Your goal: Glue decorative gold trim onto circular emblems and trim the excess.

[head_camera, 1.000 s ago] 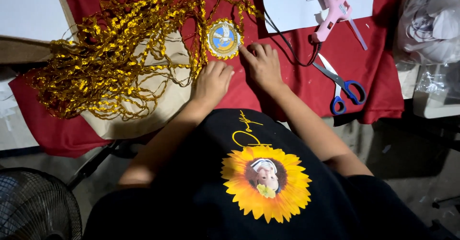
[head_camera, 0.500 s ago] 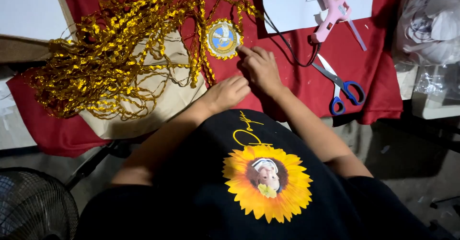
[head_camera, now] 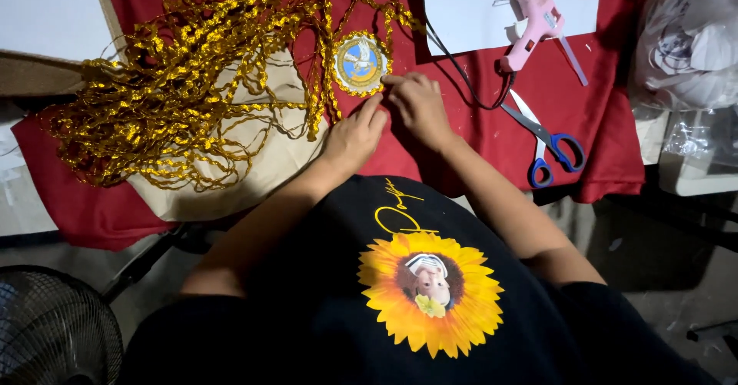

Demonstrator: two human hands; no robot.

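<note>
Cloth [head_camera: 492, 143] over tabletop: deep red. Trim cord [head_camera: 184, 85]: glittering gold, tangled. Round medallion [head_camera: 360, 63]: blue and white centre, gold scalloped border. Glue gun [head_camera: 534, 16]: pale pink. Scissors [head_camera: 547, 143]: blue handles, silver blades. Paper sheet [head_camera: 477, 4]: white. Fabric piece [head_camera: 261, 162]: cream. Shirt [head_camera: 430, 308]: black, yellow-orange sunflower print.

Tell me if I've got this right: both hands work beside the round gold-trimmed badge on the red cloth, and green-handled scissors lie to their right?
Not quite: the head view shows the scissors have blue handles. Otherwise yes, the left hand and right hand work beside the round badge on the red cloth.
</note>
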